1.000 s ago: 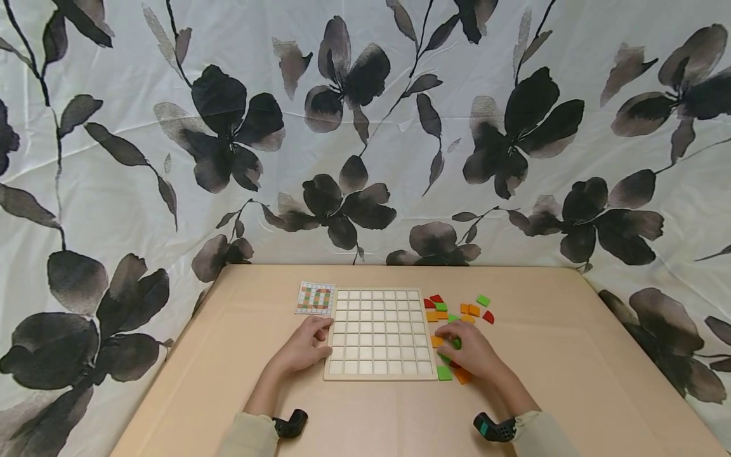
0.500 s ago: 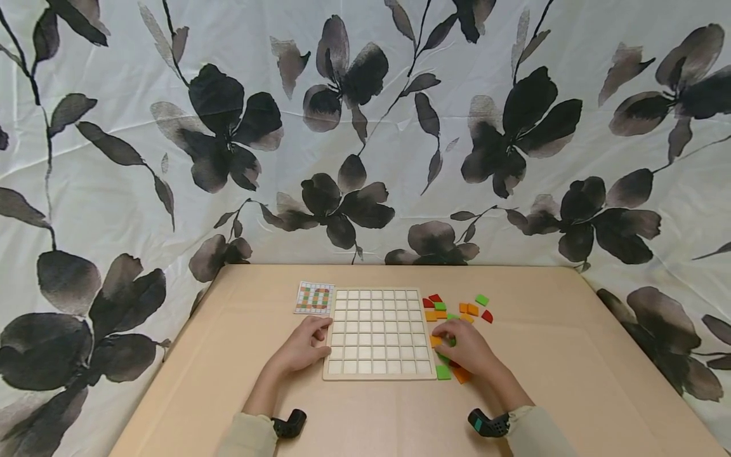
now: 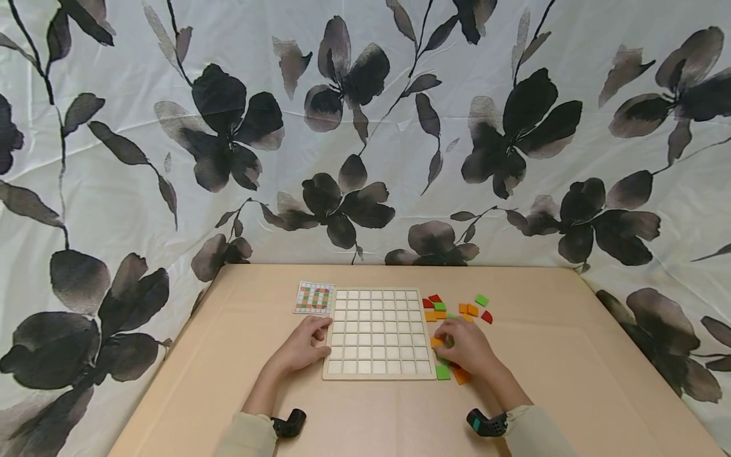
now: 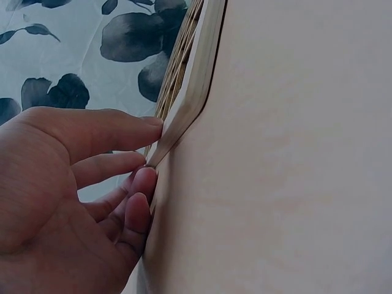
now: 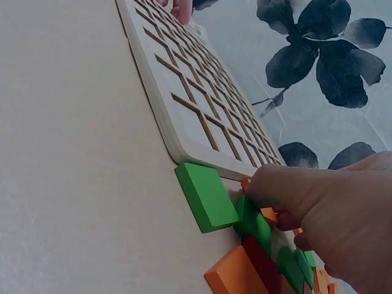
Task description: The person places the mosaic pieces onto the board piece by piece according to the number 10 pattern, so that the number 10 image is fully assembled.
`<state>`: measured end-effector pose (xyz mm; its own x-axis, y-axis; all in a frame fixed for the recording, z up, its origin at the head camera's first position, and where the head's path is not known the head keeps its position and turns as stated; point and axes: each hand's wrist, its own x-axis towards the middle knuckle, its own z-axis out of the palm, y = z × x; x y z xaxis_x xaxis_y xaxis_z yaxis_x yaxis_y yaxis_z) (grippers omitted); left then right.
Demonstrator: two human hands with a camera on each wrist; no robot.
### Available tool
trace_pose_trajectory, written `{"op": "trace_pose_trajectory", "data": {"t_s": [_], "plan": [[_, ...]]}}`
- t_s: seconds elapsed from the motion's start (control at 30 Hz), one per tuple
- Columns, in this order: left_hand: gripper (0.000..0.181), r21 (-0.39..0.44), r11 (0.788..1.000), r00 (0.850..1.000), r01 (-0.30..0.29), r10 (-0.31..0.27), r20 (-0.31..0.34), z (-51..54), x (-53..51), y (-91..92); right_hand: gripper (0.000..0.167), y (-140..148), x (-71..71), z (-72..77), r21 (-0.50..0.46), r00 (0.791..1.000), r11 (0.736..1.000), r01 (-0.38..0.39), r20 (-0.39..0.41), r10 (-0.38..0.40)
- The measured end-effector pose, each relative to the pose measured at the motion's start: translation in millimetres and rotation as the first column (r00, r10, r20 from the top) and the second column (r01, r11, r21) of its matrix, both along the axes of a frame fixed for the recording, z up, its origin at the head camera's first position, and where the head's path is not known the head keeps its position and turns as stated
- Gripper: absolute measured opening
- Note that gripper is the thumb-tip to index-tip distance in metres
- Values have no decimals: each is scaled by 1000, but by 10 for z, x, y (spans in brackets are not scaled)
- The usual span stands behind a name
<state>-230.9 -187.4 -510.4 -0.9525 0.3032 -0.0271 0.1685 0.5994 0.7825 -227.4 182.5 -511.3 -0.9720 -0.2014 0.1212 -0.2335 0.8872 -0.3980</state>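
A pale board with a grid of square cells (image 3: pixel 365 339) lies on the table. My left hand (image 3: pixel 301 346) is at its left side, thumb and index finger apart and touching the rim; the left wrist view shows the fingers of this hand (image 4: pixel 79 177) at the board's edge (image 4: pixel 190 101). Over the coloured pieces along the right side is my right hand (image 3: pixel 468 348), thumb and fingers bent down. In the right wrist view this hand (image 5: pixel 337 214) touches a green piece (image 5: pixel 251 223); its fingertips are partly hidden, so a pinch cannot be made out.
A small patterned card (image 3: pixel 314 298) lies by the board's upper left corner. Loose red, orange and green pieces, among them a green one (image 3: pixel 482 299) and a red one (image 3: pixel 487 317), are spread right of the board. A floral cloth (image 3: pixel 422 146) hangs behind the table.
My right hand has shifted slightly left over the pieces. My left hand has stayed at the board's edge.
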Motion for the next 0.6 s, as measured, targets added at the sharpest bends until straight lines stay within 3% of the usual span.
{"op": "trace_pose_trajectory", "data": {"t_s": [0.27, 0.6], "plan": [[62, 2, 1000, 1000, -8, 8, 10, 11, 10, 8, 19, 10, 5, -6, -15, 999, 1000, 24, -31, -24], [62, 3, 1000, 1000, -11, 11, 14, 14, 8, 13, 22, -25, 9, 17, -49, 998, 999, -3, -70, 0]]}}
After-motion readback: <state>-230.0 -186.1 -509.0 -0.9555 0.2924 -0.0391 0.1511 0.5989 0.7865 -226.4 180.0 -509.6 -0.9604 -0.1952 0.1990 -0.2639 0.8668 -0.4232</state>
